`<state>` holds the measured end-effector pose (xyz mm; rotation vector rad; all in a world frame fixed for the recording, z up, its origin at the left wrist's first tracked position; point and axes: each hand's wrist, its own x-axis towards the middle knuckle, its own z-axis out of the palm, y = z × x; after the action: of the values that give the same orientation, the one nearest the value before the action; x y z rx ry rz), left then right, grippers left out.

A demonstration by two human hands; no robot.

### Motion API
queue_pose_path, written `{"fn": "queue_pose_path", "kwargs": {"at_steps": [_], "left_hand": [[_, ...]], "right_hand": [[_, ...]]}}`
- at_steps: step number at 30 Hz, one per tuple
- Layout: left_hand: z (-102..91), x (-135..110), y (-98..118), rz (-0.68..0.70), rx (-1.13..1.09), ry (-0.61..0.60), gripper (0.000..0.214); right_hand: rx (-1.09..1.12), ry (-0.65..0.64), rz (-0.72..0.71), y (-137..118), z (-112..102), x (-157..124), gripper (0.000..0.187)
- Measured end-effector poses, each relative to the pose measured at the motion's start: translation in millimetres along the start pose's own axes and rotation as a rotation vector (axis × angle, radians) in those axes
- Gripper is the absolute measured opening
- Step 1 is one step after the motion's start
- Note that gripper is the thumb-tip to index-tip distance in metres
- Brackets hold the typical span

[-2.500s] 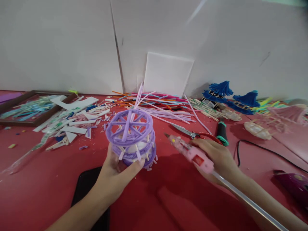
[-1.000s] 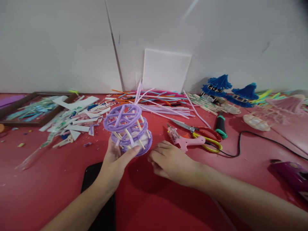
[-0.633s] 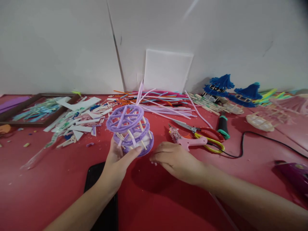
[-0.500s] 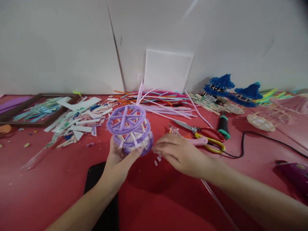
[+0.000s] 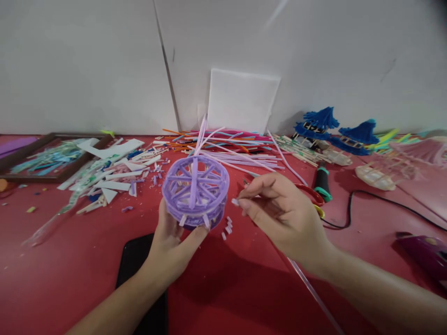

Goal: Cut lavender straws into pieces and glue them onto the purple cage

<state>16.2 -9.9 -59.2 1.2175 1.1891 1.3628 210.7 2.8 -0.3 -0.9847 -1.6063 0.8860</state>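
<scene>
My left hand [image 5: 176, 246] grips a round, purple craft model [image 5: 196, 186] from below, with the thumb at its lower edge. Spoked rings covered in fuzzy purple pipe cleaner form the model, and its top tilts toward me. To the right, my right hand [image 5: 284, 216] pinches a short pale lilac piece of pipe cleaner [image 5: 235, 201] between thumb and fingertip, apart from the model. Several similar cut pieces [image 5: 227, 228] lie on the red table between the hands. Part of a pair of scissors [image 5: 310, 190] is hidden behind my right hand.
Pipe cleaners [image 5: 244, 160] are piled at the back under a white panel [image 5: 243, 100]. Paper scraps [image 5: 115, 179] and a brown frame [image 5: 38, 178] lie left. A black phone-like slab [image 5: 134, 256] is under my left arm. Right are blue models [image 5: 359, 135], a tool handle [image 5: 323, 181] and cable [image 5: 352, 209].
My right hand has lifted from the table and turned, now pinching a small lilac piece. My left hand has tilted the model so its spoked top faces me more.
</scene>
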Motion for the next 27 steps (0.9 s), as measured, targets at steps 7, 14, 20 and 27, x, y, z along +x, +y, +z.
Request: {"fn": "queue_pose_path", "kwargs": {"at_steps": [7, 14, 20, 27], "left_hand": [[-0.9, -0.3, -2.1, 0.051, 0.023, -0.08, 0.074], [-1.1, -1.3, 1.8, 0.028, 0.011, -0.088, 0.071], [-1.7, -0.7, 0.3, 0.014, -0.009, -0.074, 0.072], [-1.5, -0.4, 0.0, 0.015, 0.015, -0.093, 0.072]], "right_hand": [[0.11, -0.009, 0.142, 2.9, 5.3, -1.0, 0.015], [0.113, -0.026, 0.142, 4.8, 7.0, -1.4, 0.014], [0.139, -0.019, 0.121, 6.0, 9.3, -2.8, 0.015], [0.133, -0.032, 0.144, 6.4, 9.2, -2.4, 0.017]]}}
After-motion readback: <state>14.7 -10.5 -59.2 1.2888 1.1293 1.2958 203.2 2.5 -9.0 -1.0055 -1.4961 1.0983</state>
